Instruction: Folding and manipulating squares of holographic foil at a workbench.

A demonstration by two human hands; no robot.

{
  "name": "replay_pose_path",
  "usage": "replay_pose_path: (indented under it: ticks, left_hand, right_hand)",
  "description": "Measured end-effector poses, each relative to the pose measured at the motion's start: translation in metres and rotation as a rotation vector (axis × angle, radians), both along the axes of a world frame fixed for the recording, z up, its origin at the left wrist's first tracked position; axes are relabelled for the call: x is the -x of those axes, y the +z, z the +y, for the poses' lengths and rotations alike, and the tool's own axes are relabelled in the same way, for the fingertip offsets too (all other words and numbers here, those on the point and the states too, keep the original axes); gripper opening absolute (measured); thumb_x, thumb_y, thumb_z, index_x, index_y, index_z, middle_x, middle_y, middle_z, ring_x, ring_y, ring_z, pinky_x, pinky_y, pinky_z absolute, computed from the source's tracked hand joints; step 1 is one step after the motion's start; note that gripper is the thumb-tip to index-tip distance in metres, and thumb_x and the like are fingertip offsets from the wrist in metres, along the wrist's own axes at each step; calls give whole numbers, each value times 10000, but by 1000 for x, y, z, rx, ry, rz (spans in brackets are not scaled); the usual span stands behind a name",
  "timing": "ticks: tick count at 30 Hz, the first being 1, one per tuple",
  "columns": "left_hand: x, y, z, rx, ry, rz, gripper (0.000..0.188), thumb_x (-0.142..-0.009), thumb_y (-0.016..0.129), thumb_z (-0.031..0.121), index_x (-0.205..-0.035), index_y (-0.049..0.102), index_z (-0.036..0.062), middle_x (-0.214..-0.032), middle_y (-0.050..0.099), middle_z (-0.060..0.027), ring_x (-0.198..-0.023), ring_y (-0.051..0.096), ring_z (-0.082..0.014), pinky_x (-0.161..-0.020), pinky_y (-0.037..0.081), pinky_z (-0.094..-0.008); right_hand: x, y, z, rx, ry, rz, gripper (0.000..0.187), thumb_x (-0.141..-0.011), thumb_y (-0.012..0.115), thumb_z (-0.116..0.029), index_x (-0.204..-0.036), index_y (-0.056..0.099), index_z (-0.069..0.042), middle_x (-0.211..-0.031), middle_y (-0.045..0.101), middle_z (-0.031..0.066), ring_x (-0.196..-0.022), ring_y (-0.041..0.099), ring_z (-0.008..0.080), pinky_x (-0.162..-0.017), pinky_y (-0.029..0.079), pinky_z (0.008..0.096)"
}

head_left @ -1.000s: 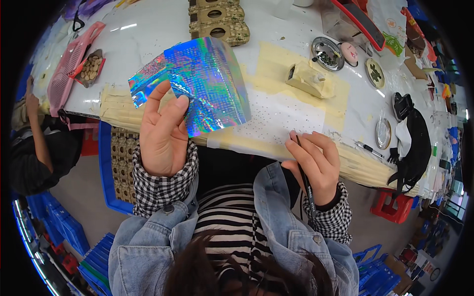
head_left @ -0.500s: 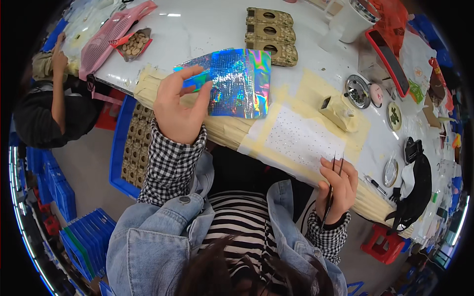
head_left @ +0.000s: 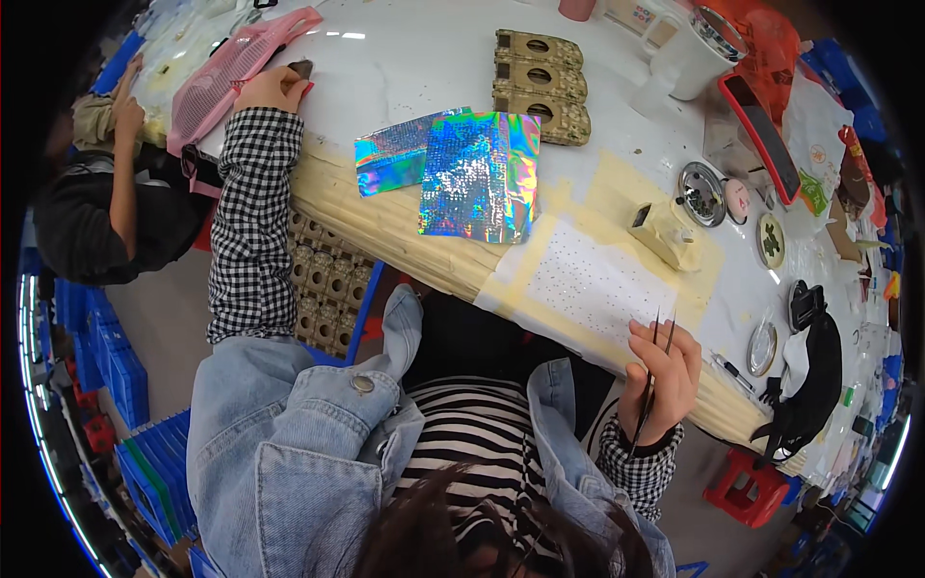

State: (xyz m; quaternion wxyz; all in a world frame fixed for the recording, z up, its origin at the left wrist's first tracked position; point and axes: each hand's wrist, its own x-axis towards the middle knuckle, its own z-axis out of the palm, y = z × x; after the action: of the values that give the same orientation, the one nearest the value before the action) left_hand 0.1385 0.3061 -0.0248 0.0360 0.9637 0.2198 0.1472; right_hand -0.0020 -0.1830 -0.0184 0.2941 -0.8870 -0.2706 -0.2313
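The right hand (head_left: 672, 371) holds a pair of dark tweezers (head_left: 647, 393) between thumb and fingers, tips apart and pointing away from the body over the padded table edge (head_left: 732, 390). They look light, stiff and springy; the fine points would probably bend if knocked, so the mid-shaft is the place to hold them.

The left hand (head_left: 268, 91) is stretched to the far left with its fingers curled at a red-edged packet (head_left: 307, 91), beside a pink mesh basket (head_left: 217, 91). The hand covers most of the packet, so whether it is gripped cannot be told. It seems light and soft, best pinched at a corner.

Between the hands lie shiny holographic sheets (head_left: 467, 183), likely thin and slippery, then a white sheet (head_left: 593, 275) scattered with tiny specks.
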Motion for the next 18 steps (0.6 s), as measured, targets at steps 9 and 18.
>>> replay_pose_path:
  ticks: [9,18]
  left_hand:
    - [-17,-21,14,-164,-87,77,192,-876,556,226,-1027,609,120,-992,636,-128,-930,613,-286,-808,491,-388]
    - [-20,-24,25,-230,-67,76,173,-895,531,224,-1000,574,94,-999,629,-117,-943,602,-307,-813,483,-404]
  right_hand:
    - [-1,3,-2,24,19,-3,256,-870,607,-281,-868,625,-26,-880,679,117,-886,592,310,-793,477,406]
    - [-2,3,0,15,38,-15,265,-867,608,-293,-863,624,-29,-873,678,112,-871,591,307,-777,479,401]
